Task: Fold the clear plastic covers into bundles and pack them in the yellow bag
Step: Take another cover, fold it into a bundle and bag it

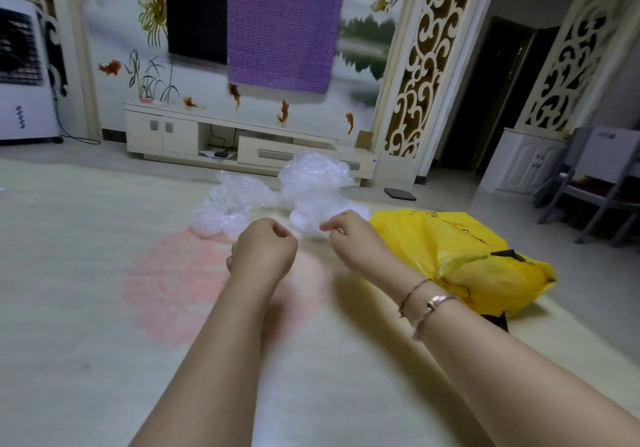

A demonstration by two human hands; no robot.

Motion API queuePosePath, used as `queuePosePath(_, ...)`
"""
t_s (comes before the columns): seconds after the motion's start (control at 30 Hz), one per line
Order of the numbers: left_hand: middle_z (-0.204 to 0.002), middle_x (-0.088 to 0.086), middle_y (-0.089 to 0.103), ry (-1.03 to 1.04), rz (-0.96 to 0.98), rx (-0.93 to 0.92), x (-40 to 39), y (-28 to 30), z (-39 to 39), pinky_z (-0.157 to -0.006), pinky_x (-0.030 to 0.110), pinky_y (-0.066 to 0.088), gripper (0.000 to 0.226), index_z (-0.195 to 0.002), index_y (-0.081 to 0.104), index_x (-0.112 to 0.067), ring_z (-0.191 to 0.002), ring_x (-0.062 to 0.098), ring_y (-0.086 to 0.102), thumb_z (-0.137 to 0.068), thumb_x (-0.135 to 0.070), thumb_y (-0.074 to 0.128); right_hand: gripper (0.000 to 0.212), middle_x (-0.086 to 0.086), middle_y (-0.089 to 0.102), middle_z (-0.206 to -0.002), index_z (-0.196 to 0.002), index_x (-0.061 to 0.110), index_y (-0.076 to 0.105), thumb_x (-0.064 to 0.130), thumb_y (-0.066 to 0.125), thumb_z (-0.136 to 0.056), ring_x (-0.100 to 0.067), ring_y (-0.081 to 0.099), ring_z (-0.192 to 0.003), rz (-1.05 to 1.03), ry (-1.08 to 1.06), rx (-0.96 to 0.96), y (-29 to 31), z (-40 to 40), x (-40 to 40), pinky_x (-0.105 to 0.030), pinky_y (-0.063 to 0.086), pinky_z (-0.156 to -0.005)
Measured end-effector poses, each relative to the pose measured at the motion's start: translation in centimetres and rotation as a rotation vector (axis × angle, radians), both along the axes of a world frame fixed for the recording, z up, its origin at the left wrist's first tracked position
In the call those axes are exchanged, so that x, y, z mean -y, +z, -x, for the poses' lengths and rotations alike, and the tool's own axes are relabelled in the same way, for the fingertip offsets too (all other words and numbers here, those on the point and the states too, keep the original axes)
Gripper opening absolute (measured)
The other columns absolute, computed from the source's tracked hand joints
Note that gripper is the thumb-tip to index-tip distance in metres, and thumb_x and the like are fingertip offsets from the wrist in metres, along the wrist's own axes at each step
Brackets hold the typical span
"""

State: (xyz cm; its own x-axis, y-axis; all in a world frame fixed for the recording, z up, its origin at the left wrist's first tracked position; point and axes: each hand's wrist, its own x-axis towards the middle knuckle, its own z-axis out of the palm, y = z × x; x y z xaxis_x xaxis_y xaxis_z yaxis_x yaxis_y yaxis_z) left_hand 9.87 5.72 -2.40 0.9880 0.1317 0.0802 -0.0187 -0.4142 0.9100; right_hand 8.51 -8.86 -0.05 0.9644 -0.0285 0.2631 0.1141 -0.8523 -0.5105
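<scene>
Crumpled clear plastic covers lie on the pale floor mat (104,273) in two heaps: a flatter left heap (225,204) and a taller right heap (313,183). My left hand (265,249) hovers just in front of them, its fingers curled into a fist with nothing visible in it. My right hand (349,235), with bracelets on its wrist, has curled fingers that pinch the near edge of the right heap. The yellow bag (460,256) lies crumpled on the mat just right of my right hand.
A cream TV cabinet (242,142) stands against the painted wall behind the covers. A white cooler (24,76) is at the far left and a grey chair (595,183) at the right. A small dark flat object (400,194) lies on the floor.
</scene>
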Motion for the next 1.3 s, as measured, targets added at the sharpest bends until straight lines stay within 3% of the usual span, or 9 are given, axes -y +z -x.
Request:
queuePosePath(0.17,-0.085,-0.008,0.061,-0.083,0.124,0.154,1.4,2.0,2.7,-0.068,0.024,0.046,0.011,-0.092,0.066,-0.018,-0.081,0.012,0.059,-0.085,-0.016,0.057,0.037,0.011,0.057,-0.102,-0.100,0.022,0.074,0.001,0.045,-0.090,0.002,0.054,-0.088,-0.343,0.100,0.155,1.5,6.3,1.4,-0.012,0.039,-0.071)
queuePosePath(0.27,-0.091,-0.004,0.065,-0.210,0.243,0.225,3.1,3.3,4.7,-0.076,0.025,0.048,0.012,-0.096,0.067,-0.012,-0.088,0.015,0.061,-0.087,-0.018,0.061,0.036,-0.008,0.065,-0.112,-0.101,0.018,0.074,-0.003,0.046,-0.091,-0.007,0.062,-0.093,-0.518,0.156,0.165,2.4,9.9,3.2,-0.015,0.048,-0.081)
queuePosePath(0.37,-0.093,-0.006,0.065,-0.316,0.298,0.254,4.8,4.1,6.5,-0.081,0.023,0.047,0.011,-0.098,0.066,-0.013,-0.094,0.017,0.063,-0.090,-0.019,0.061,0.035,-0.011,0.069,-0.111,-0.106,0.016,0.072,-0.003,0.046,-0.093,-0.021,0.063,-0.105,-0.682,0.220,0.134,2.8,12.5,5.3,-0.038,0.047,-0.101)
queuePosePath(0.63,-0.100,-0.012,0.065,-0.486,0.178,0.284,7.6,3.6,8.4,-0.066,0.016,0.043,0.033,-0.106,0.063,-0.024,-0.085,0.005,0.062,-0.079,-0.041,0.074,0.034,-0.011,0.066,-0.120,-0.119,0.002,0.061,-0.009,0.042,-0.093,-0.020,0.063,-0.112,-1.181,0.399,0.027,2.5,13.5,8.9,-0.030,0.051,-0.096)
queuePosePath(0.73,-0.090,-0.002,0.070,-0.406,0.165,0.320,7.8,2.9,7.8,-0.067,0.022,0.044,0.014,-0.091,0.068,-0.016,-0.074,0.012,0.062,-0.084,-0.027,0.072,0.033,-0.008,0.065,-0.123,-0.113,0.008,0.063,-0.008,0.042,-0.094,-0.017,0.059,-0.119,-0.981,0.375,0.046,1.6,13.1,8.9,-0.035,0.045,-0.105)
queuePosePath(0.9,-0.086,0.003,0.069,-0.285,0.193,0.310,6.8,2.3,6.5,-0.066,0.023,0.042,0.008,-0.088,0.070,-0.010,-0.075,0.015,0.060,-0.084,-0.017,0.068,0.033,0.005,0.038,-0.150,-0.131,0.026,0.048,0.023,0.040,-0.099,-0.017,0.016,-0.147,0.429,0.017,0.105,-0.9,12.1,9.7,-0.040,0.010,-0.119)
queuePosePath(0.97,-0.084,0.002,0.067,-0.281,0.211,0.313,6.6,2.3,6.3,-0.066,0.020,0.041,0.010,-0.090,0.070,-0.008,-0.072,0.010,0.057,-0.085,-0.017,0.069,0.042,0.004,0.018,-0.160,-0.142,0.028,0.036,0.032,0.034,-0.101,-0.020,0.001,-0.149,0.662,-0.024,-0.004,-2.1,10.9,9.7,-0.047,-0.001,-0.118)
queuePosePath(1.2,-0.078,0.007,0.062,-0.452,0.502,0.071,5.9,3.1,6.3,-0.081,0.031,0.050,0.010,-0.087,0.067,-0.003,-0.074,0.018,0.056,-0.088,-0.014,0.066,0.050,-0.007,0.005,-0.162,-0.150,0.020,0.026,0.021,0.032,-0.100,-0.029,-0.002,-0.149,0.650,-0.197,-0.141,-2.2,4.0,10.1,-0.051,0.000,-0.117)
queuePosePath(1.3,-0.078,0.003,0.067,-0.549,0.627,-0.071,5.6,3.1,6.4,-0.077,0.027,0.053,0.005,-0.085,0.065,-0.010,-0.072,0.017,0.063,-0.090,-0.012,0.063,0.041,-0.011,0.030,-0.153,-0.137,0.013,0.047,0.012,0.037,-0.097,-0.026,0.020,-0.145,0.355,-0.137,0.005,-1.0,3.1,10.0,-0.037,0.015,-0.115)
